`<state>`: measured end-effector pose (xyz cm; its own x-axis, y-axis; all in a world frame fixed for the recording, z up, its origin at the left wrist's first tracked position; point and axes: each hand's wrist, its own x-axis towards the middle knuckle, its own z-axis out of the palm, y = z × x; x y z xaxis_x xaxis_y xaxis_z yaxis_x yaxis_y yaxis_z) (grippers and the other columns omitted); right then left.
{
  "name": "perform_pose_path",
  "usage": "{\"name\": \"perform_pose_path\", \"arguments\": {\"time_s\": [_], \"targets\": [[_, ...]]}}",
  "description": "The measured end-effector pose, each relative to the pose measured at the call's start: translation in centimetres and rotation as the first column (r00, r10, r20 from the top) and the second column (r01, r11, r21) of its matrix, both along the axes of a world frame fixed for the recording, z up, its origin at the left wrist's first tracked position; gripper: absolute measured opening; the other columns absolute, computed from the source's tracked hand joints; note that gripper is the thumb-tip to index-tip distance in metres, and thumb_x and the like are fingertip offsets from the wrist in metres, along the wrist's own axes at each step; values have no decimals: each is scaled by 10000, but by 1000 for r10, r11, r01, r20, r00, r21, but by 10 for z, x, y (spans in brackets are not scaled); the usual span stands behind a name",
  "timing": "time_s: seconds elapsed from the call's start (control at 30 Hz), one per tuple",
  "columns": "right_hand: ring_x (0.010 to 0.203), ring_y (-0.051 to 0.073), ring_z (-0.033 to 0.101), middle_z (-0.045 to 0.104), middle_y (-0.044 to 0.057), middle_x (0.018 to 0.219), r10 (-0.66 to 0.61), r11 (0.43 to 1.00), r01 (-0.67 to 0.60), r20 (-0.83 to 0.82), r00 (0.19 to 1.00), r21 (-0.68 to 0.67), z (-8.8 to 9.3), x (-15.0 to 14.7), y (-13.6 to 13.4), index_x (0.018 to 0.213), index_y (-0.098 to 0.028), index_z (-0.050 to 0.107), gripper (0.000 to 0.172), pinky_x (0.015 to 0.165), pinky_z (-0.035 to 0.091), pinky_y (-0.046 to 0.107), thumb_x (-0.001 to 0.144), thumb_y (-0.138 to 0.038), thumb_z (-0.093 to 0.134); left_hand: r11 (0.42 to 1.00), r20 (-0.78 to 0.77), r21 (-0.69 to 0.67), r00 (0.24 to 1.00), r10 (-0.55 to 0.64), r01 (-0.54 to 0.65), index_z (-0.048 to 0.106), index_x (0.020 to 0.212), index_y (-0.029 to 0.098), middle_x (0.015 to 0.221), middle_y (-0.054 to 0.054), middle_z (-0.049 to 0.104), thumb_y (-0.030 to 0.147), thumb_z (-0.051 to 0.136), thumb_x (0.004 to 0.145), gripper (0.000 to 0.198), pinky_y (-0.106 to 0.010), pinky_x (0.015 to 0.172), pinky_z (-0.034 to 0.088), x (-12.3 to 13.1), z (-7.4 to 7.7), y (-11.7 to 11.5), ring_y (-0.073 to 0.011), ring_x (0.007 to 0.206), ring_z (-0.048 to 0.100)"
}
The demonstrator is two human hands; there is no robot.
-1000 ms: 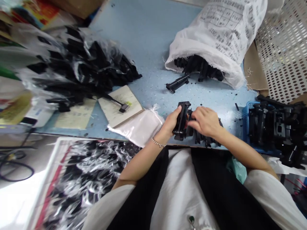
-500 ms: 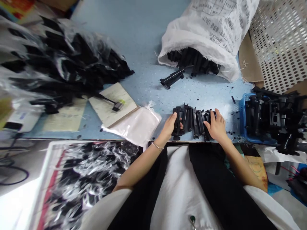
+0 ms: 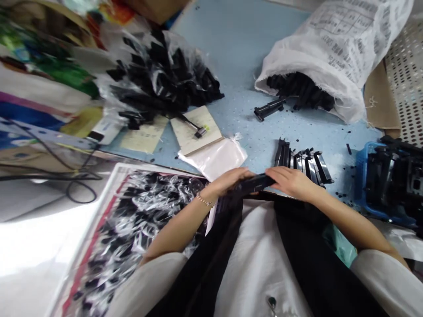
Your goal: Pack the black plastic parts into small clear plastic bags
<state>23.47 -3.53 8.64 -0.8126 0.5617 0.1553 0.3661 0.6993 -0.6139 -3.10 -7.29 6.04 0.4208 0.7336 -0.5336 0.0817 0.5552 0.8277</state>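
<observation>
Between my two hands, at the table's front edge, is a long black plastic part (image 3: 254, 184). My left hand (image 3: 230, 180) is closed around its left end, and my right hand (image 3: 288, 181) grips its right end. Just beyond my right hand lies a row of similar black plastic parts (image 3: 306, 160), side by side on the blue table (image 3: 228, 53). To the left of my hands is a stack of clear plastic bags (image 3: 220, 159), lying partly over a notepad (image 3: 194, 125). My fingertips are partly hidden behind the held part.
A white woven sack (image 3: 317, 48) spills black parts at the back right, with one loose part (image 3: 269, 108) before its mouth. A blue basket (image 3: 361, 176) of parts stands at right. Bagged parts (image 3: 172, 75) are heaped back left; a white-rimmed tray (image 3: 95, 220) of bagged pieces sits below the table edge.
Both hands have left the ends of the row and come to the table's front edge with a black plastic part from it. The view has shifted left, so the table's things appear further right.
</observation>
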Motion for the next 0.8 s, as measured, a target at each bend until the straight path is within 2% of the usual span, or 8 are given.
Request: {"name": "perform_pose_path", "arguments": {"time_s": [0.07,0.1,0.2,0.33,0.47,0.57,0.67,0.8], "targets": [[1034,294,722,729,135,1163,-215,957,196,-73,974,-212,-14,-7,5,1224,-193,681,415,902,613,474,891,-438,714,884,-297,420,888,351,-208,759,872,164,897,-123,738,553,547,896,443,-394,840,557,-16,-12,-7,-278,911,694],[974,286,732,735,118,1118,-335,890,276,-110,936,-363,-22,-12,8,1208,-199,679,457,854,621,463,844,-463,758,789,-401,585,777,485,-190,759,880,171,948,-127,727,500,599,879,366,-407,896,537,-23,-20,-8,-284,967,675],[871,237,737,745,45,996,-618,560,249,-199,760,-790,-39,-35,9,1144,-234,671,473,789,617,405,767,-483,810,666,-524,745,583,621,-39,752,825,195,954,-113,690,354,661,840,183,-414,929,507,-41,-42,-6,-270,975,640],[855,197,742,760,32,989,-737,238,-69,-226,637,-969,-47,-66,4,1023,-225,689,409,774,601,322,718,-448,847,700,-406,658,652,640,-277,662,685,185,730,-26,621,335,722,772,183,-289,690,483,-58,-46,8,-163,698,580],[865,191,748,762,54,1007,-694,7,-259,-192,694,-966,-48,-90,1,970,-197,680,373,650,587,246,732,-438,835,764,-248,465,763,597,-447,679,719,164,597,17,575,446,694,782,290,-241,578,414,-60,-33,17,-112,552,504],[825,179,742,759,37,921,-664,-7,-301,-221,714,-954,-51,-112,3,950,-185,688,356,635,582,231,718,-409,838,792,-223,437,801,555,-427,695,778,157,652,-3,638,416,691,776,259,-247,600,467,-50,-29,14,-129,584,577],[752,162,722,752,19,849,-727,78,-225,-210,653,-971,-52,-121,8,892,-185,712,332,648,582,242,687,-404,855,667,-267,636,700,663,-389,685,870,173,838,-45,706,312,629,827,156,-284,704,543,-46,-28,8,-164,741,665],[773,181,735,755,20,876,-798,91,-130,-150,583,-987,-45,-96,5,930,-200,725,341,657,577,263,690,-407,851,539,-417,842,670,614,30,728,971,200,1220,-98,686,148,473,891,272,-375,1002,540,-50,-30,6,-214,1112,667]]}}
